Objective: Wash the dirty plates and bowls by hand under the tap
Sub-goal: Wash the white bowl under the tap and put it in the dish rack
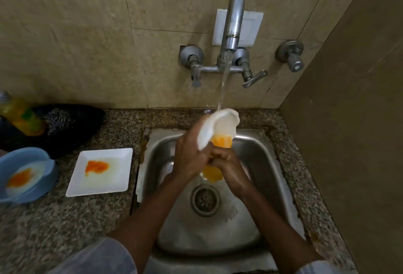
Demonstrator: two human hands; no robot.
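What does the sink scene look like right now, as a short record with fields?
Tap: tap running, stream landing on white dish
Left hand: left hand gripping the dish's edge
Right hand: right hand holding yellow sponge at the dish
Sink: sink, drain uncovered
Waiting, dirty: square white plate and blue bowl, both orange-stained, on the counter to the left

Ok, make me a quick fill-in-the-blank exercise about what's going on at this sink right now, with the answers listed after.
1. Water runs from the tap onto a white dish held over the ____.
2. The left hand and right hand both grip the ____ dish.
3. The square plate on the counter bears an ____ stain.
4. The dirty bowl at far left is ____.

Answers: sink; white; orange; blue
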